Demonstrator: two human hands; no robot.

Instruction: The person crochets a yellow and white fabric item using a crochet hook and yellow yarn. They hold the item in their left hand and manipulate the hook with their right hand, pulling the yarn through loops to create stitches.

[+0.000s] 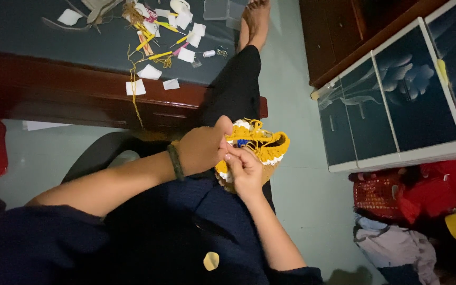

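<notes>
The crochet piece [262, 145], yellow with white edging and a spot of blue, sits over the lap, just in front of both hands and touching them. Its long axis runs roughly left to right, the far end pointing toward the cabinet [397, 105]. The left hand [201, 148] is closed around the near left edge of the piece, thumb up, fingers curled tight on the yarn. The right hand [245, 169] comes up from below, fingertips pressed together in a pinch at the piece's near edge; whether it holds a hook or only yarn I cannot tell. Both hands are equally close. Paper scraps [149, 72] and hooks [159, 55] lie well apart on the table [38, 47]
</notes>
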